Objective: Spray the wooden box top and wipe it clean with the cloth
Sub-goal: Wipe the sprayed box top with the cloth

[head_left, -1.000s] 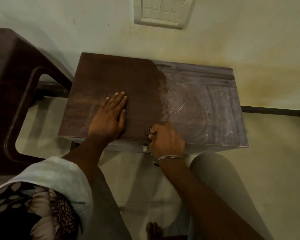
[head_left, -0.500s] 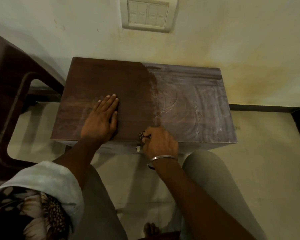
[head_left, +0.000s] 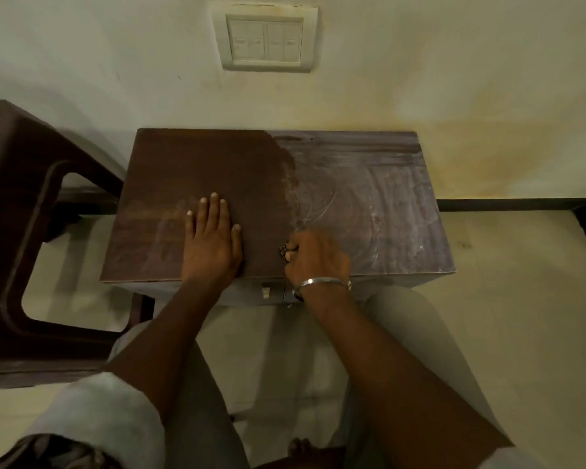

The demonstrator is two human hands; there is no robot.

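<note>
The wooden box [head_left: 369,170] stands against the wall, its top dark brown on the left half and dusty grey with curved streaks on the right half. My left hand [head_left: 212,238] lies flat on the dark half, fingers straight. At the front edge my right hand [head_left: 317,257] is curled round a small patterned cloth [head_left: 282,249], of which only a bit shows past the fingers. It sits at the border between the dark and dusty parts. No spray bottle is in view.
A dark plastic chair [head_left: 24,238] stands close to the box's left side. A switch plate [head_left: 266,38] is on the wall above. My knees [head_left: 396,319] are just in front of the box, over a pale tiled floor [head_left: 521,316].
The view has shifted so the box sits lower in frame. Both hands keep nearly the same places on the box top; the right hand stays at the front edge with the cloth.
</note>
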